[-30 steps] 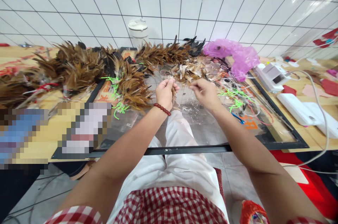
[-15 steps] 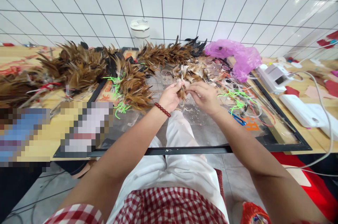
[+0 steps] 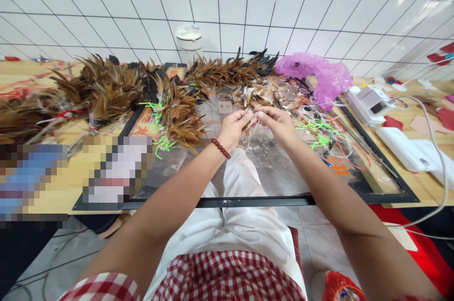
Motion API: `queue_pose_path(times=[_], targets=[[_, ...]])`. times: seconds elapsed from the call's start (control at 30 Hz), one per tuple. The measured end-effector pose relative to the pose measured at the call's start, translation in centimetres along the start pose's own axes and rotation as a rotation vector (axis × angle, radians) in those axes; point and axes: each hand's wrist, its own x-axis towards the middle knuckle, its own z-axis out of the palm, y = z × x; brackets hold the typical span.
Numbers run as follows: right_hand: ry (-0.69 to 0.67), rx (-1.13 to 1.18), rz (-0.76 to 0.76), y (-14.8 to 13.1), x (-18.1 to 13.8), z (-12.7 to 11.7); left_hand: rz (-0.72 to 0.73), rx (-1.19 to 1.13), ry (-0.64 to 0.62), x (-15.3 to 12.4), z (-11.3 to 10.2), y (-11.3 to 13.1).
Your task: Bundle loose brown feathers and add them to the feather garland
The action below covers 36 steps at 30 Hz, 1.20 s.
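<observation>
My left hand (image 3: 234, 127), with a beaded bracelet (image 3: 220, 149) at the wrist, pinches a small tuft of pale and brown feathers (image 3: 249, 127). Close against it, my right hand (image 3: 278, 124) has thumb and fingers pressed together at the top of the same tuft. The fingertips of both hands nearly touch, and they partly hide the tuft. Just beyond them lies a pile of loose brown and whitish feathers (image 3: 260, 94). A bundle of brown feathers tied with green strings (image 3: 182, 119) lies to the left of my left hand. Feather scraps (image 3: 262, 152) dot the glass below.
A black-framed glass panel (image 3: 255, 201) lies before me. Feather garlands (image 3: 223, 72) stretch along the back, near a white lidded cup (image 3: 189, 42). A purple plastic bag (image 3: 317, 74), green strings (image 3: 321, 133) and a white power adapter (image 3: 371, 102) are at the right.
My right hand has shifted slightly up and left, closing in on my left hand at the tuft. The tuft now shows less between the fingers. The blue-handled tool is mostly covered by my right forearm.
</observation>
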Motion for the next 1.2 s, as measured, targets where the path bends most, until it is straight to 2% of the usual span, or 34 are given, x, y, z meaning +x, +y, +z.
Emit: queue_pose_path(times=[0.17,0.27,0.37,0.53,0.7,0.87,0.97,1.07,1.13,1.2], targets=[[0.023,0.040,0.018,-0.5,0.0,0.0,0.019,0.031,0.023,0.3,-0.1,-0.6],[0.058,0.044,0.011,-0.7,0.0,-0.3,0.079,0.062,0.125,0.4,-0.1,-0.5],[0.017,0.029,0.004,-1.0,0.0,-0.6,0.128,0.122,0.188,0.4,-0.2,-0.3],[-0.070,-0.070,-0.105,-1.2,-0.3,-0.5,0.035,0.135,0.105,0.1,0.0,-0.3],[0.054,-0.340,-0.294,-0.8,-0.2,-0.6,-0.047,0.114,0.049,-0.2,0.5,-0.3],[0.078,-0.405,-0.357,-0.8,-0.4,-0.6,-0.064,0.173,-0.024,-0.5,0.5,-0.1],[0.155,-0.375,-0.307,-0.7,-0.3,-0.6,-0.077,0.155,-0.004,-0.5,0.4,-0.1],[0.226,-0.290,-0.173,-0.1,-0.1,-0.7,-0.067,0.063,0.047,-0.3,0.3,0.0],[0.153,-0.234,-0.084,0.1,0.0,-0.7,-0.030,-0.045,0.060,-0.1,0.2,0.2],[0.011,-0.204,-0.016,0.1,0.0,-0.6,0.003,-0.154,0.060,0.1,0.1,0.5]])
